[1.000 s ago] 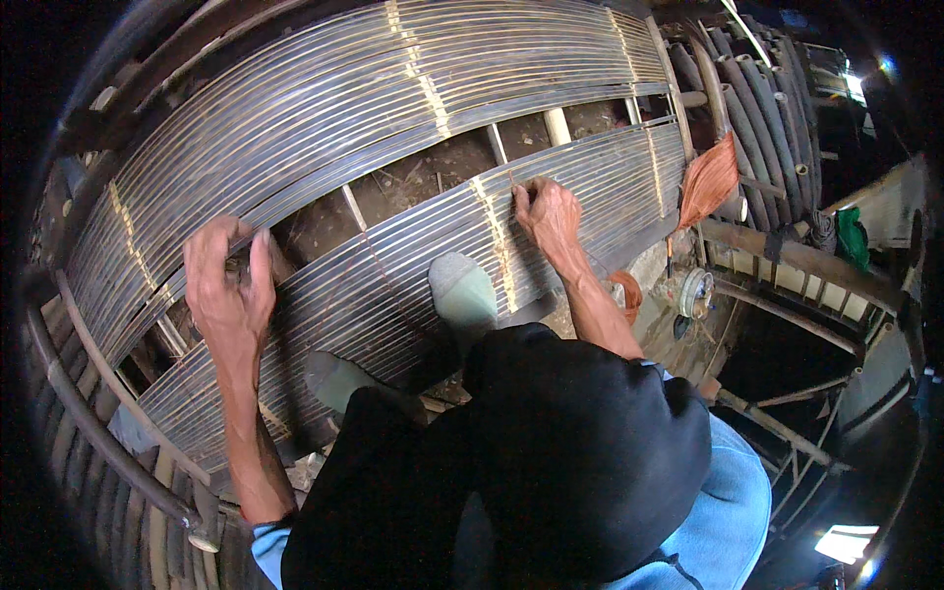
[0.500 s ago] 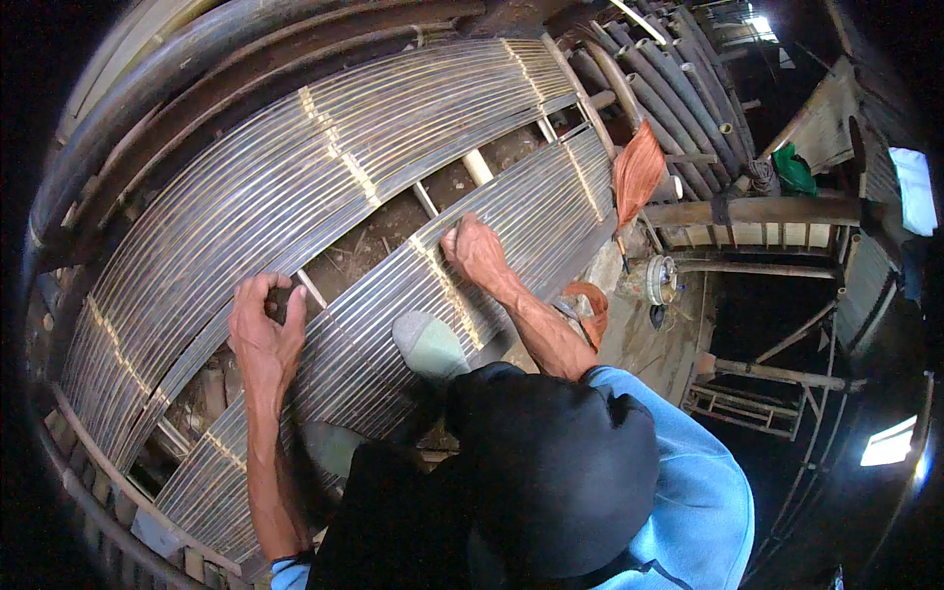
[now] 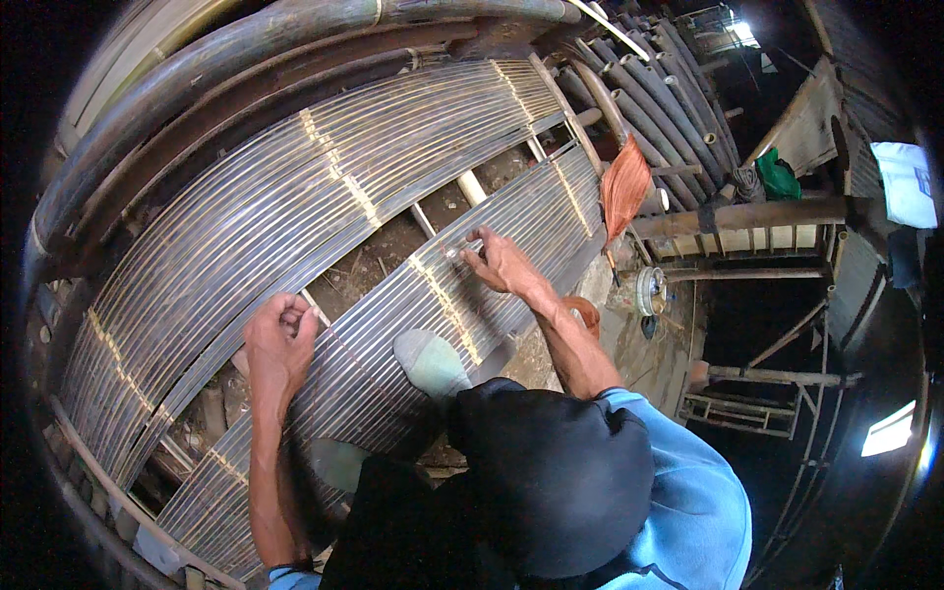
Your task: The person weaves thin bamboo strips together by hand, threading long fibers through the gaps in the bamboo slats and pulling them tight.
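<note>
Two long panels of narrow dark slats lie side by side: a far slat panel [image 3: 236, 226] and a near slat panel [image 3: 374, 344]. Pale woven bands cross both. My left hand [image 3: 280, 339] is closed in a pinch at the far edge of the near panel, beside a pale crossbar in the gap; what it pinches, if anything, is too small to name. Over the near panel, by its pale woven band [image 3: 442, 305], my right hand [image 3: 500, 264] has its index finger and thumb apart and holds nothing I can see.
My sock-covered foot [image 3: 433, 362] rests on the near panel. Large bamboo poles [image 3: 246, 49] curve along the far side. More poles [image 3: 659, 103] are stacked at the back right, near an orange sheet [image 3: 624, 187]. A clear container [image 3: 644, 290] stands on the floor at right.
My left hand has gone from spread fingers to a pinch and shifted slightly right and nearer. My right hand has loosened from a closed shape, moving slightly right and nearer.
</note>
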`<control>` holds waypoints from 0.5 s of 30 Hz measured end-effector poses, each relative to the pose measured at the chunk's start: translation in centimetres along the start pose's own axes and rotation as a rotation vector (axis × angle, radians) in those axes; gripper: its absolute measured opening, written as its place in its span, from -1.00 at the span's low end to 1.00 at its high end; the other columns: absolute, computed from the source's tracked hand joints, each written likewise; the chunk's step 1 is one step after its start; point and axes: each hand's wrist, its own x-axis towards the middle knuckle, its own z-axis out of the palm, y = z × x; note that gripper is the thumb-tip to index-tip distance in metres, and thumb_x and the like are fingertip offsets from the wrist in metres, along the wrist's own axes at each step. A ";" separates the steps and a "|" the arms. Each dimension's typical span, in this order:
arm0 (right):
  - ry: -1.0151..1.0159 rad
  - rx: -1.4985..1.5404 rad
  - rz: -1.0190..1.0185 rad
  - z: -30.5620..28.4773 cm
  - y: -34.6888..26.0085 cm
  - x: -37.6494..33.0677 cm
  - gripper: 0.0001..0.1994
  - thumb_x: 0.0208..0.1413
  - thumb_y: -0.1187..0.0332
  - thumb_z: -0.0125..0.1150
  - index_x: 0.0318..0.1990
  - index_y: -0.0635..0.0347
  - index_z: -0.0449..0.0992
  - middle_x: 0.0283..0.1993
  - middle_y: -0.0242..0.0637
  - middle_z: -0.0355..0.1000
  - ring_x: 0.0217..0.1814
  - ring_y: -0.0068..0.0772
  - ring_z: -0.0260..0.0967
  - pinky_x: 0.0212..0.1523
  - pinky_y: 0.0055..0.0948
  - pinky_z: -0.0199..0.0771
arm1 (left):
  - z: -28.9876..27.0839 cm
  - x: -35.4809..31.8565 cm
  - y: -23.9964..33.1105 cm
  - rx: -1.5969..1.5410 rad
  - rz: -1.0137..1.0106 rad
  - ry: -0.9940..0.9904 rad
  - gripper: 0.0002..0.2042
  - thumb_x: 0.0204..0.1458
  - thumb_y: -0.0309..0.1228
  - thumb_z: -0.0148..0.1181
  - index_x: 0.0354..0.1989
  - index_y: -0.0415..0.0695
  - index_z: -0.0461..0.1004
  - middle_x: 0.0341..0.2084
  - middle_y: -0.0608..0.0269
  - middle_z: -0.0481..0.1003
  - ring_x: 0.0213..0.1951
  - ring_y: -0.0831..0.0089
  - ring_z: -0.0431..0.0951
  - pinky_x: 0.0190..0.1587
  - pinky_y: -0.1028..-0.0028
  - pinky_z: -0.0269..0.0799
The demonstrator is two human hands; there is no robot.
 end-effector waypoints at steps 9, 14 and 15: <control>-0.491 1.134 -0.003 -8.6 -10.0 1.3 -0.68 0.42 0.20 0.09 -0.21 0.33 0.56 -0.54 -0.44 0.32 -0.51 -0.63 0.25 -0.50 -0.53 0.30 | 5.7 1.6 5.6 -0.307 0.155 -0.452 -0.35 0.06 -0.34 0.45 0.29 -0.29 0.30 0.20 -0.06 0.44 0.30 0.23 0.40 0.36 0.27 0.26; -0.141 0.352 -0.436 -4.9 -18.4 2.1 -0.76 0.18 0.16 0.43 -0.17 0.11 0.76 -0.11 -0.39 0.40 -0.12 -0.54 0.35 -0.12 -0.51 0.44 | 8.0 2.1 6.8 -1.084 0.069 -0.537 -0.44 0.06 -0.46 0.41 0.20 -0.39 0.33 0.02 0.08 0.50 0.10 0.34 0.50 0.22 0.33 0.41; -0.022 0.181 -0.535 -4.7 -19.1 2.0 -0.77 0.16 0.15 0.45 -0.17 0.07 0.77 -0.05 -0.38 0.38 -0.05 -0.54 0.33 -0.08 -0.51 0.43 | 7.4 2.4 7.0 -1.096 0.148 -0.475 -0.63 0.12 -0.51 0.32 0.07 -0.36 0.42 -0.22 0.17 0.55 -0.16 0.42 0.58 0.01 0.40 0.51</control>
